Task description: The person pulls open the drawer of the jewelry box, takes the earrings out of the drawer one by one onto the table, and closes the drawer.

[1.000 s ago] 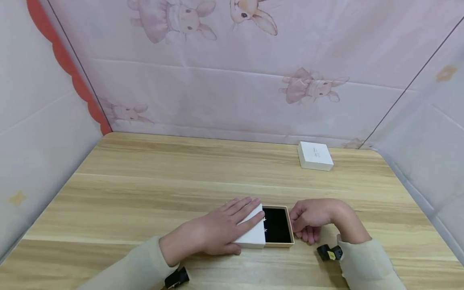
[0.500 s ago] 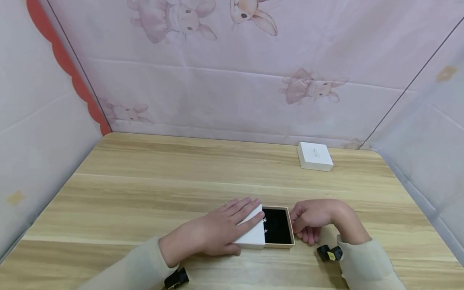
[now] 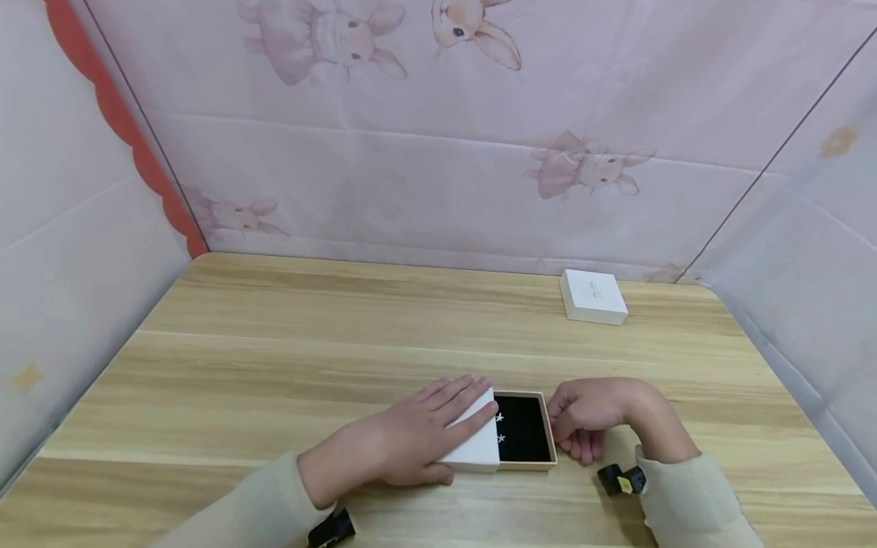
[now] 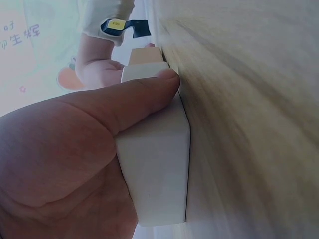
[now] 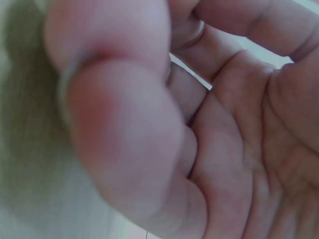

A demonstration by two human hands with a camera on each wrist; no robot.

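Note:
A white drawer-style jewelry box lies on the table, its sleeve partly under my left hand. My fingers stretch over the sleeve's top to its far edge, and the thumb lies along its near side. The tan-edged drawer sticks out to the right, showing a black insert. Two small star-shaped pieces sit on the insert at the sleeve's edge. At the drawer's right end my right hand pinches with curled fingers; a pale sliver shows between the fingertips. What exactly they pinch is mostly hidden.
A second white box, with printing on its lid, stands at the table's back right. The wood-grain table meets a rabbit-print cloth behind and pale cloths at both sides.
The drawer stands very slightly further out of the sleeve, and a little more of the star-shaped pieces shows. Both hands keep nearly the same places.

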